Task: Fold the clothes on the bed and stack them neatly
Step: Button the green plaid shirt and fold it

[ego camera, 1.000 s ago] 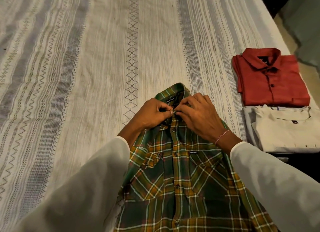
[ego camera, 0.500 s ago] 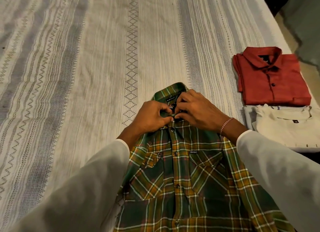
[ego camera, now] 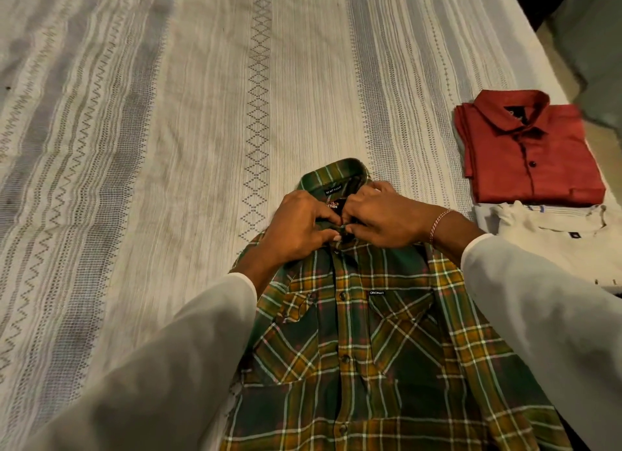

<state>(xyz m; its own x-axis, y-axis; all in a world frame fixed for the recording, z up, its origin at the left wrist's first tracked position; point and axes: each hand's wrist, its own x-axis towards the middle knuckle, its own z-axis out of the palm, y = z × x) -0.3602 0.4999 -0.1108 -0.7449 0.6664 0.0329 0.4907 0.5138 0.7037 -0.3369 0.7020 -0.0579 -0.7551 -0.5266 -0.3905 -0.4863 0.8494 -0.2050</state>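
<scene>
A green and yellow plaid shirt (ego camera: 370, 349) lies front up on the bed, collar pointing away from me. My left hand (ego camera: 296, 228) and my right hand (ego camera: 383, 218) meet at the collar, both pinching the placket at the top button just under the neck label. The fingertips touch each other there. At the right edge of the bed a folded red shirt (ego camera: 528, 154) lies flat, and a folded white shirt (ego camera: 565, 245) sits just in front of it, partly hidden by my right sleeve.
The bed is covered by a white sheet (ego camera: 168, 131) with grey woven stripes, stretching wide to the left and far side. The bed's right edge runs past the folded shirts, with floor and a grey object (ego camera: 595, 47) beyond.
Both hands have shifted slightly up the shirt toward the collar and stay pinched at the top button. The collar's neck label now shows more.
</scene>
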